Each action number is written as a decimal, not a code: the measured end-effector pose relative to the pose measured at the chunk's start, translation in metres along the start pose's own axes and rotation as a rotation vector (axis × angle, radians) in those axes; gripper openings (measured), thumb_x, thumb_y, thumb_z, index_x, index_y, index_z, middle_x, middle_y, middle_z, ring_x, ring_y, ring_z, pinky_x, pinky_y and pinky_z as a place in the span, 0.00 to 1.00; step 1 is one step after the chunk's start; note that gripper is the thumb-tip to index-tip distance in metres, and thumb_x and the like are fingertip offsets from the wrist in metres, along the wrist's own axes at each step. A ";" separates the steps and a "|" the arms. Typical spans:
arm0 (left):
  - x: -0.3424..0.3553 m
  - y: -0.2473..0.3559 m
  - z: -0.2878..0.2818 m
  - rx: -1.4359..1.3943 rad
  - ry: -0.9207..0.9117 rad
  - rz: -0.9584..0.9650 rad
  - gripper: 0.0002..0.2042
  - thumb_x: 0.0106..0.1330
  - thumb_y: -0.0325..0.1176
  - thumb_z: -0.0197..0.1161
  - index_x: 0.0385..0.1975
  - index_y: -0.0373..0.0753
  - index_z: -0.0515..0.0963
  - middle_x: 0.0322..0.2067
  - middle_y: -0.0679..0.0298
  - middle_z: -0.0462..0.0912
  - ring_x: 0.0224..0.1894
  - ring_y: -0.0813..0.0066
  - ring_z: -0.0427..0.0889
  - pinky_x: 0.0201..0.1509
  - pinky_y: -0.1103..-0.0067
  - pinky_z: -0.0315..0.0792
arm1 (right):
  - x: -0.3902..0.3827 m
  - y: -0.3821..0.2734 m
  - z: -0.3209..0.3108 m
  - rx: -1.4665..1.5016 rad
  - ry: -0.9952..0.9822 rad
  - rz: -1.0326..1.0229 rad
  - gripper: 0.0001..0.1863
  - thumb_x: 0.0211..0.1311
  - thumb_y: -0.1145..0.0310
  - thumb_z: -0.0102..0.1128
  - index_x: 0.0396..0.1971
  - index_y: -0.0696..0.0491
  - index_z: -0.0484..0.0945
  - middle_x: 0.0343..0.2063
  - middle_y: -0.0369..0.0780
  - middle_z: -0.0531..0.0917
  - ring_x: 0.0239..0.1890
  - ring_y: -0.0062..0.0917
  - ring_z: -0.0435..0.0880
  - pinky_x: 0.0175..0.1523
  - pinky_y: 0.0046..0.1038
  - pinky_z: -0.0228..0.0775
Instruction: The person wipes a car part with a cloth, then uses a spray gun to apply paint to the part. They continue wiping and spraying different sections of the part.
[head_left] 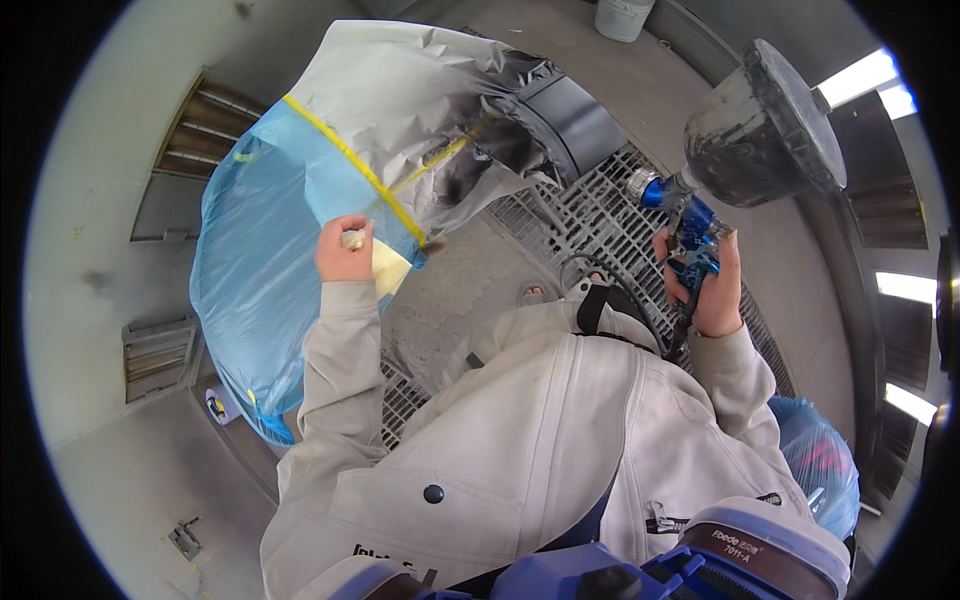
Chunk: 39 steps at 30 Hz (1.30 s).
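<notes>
**Spray gun (697,228) in the right hand (718,290), cloth (390,268) in the left hand (345,250)**

The blue spray gun sits upright within the right hand, fingers wrapped about its grip; whether the trigger is pressed I cannot tell. Its stained cup (735,135) stands beyond those fingers. The left fingers are clenched on the pale yellow cloth, which spills out to their right in front of the blue film (260,240); contact with the film is unclear. The step in hand looks like wiping around spray work; the next move seems to call for a light pass of the cloth, gun kept clear. Farther out, the dark grey panel (575,120) borders grey masking paper (390,90), which yellow tape (352,160) joins to the film. Floor grating (600,212) lies below.
</notes>
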<state>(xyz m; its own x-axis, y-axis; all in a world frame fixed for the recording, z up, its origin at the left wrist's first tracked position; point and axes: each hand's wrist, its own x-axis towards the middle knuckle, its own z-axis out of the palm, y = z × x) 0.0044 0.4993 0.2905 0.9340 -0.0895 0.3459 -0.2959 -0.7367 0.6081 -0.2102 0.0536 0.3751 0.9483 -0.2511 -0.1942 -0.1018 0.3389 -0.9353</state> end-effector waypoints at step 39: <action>-0.009 -0.012 0.034 0.374 0.216 -0.362 0.12 0.71 0.42 0.66 0.35 0.40 0.79 0.30 0.51 0.86 0.33 0.45 0.84 0.41 0.60 0.77 | 0.075 -0.043 -0.131 -0.145 -0.279 0.026 0.43 0.77 0.31 0.41 0.63 0.61 0.72 0.38 0.41 0.82 0.16 0.13 0.67 0.23 0.17 0.61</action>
<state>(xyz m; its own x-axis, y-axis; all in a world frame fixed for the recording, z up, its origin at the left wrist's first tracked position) 0.0060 0.4865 0.2559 0.8888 0.3237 0.3243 0.1643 -0.8859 0.4339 -0.1746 -0.0985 0.3621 0.9887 0.0215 -0.1486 -0.1499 0.2042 -0.9674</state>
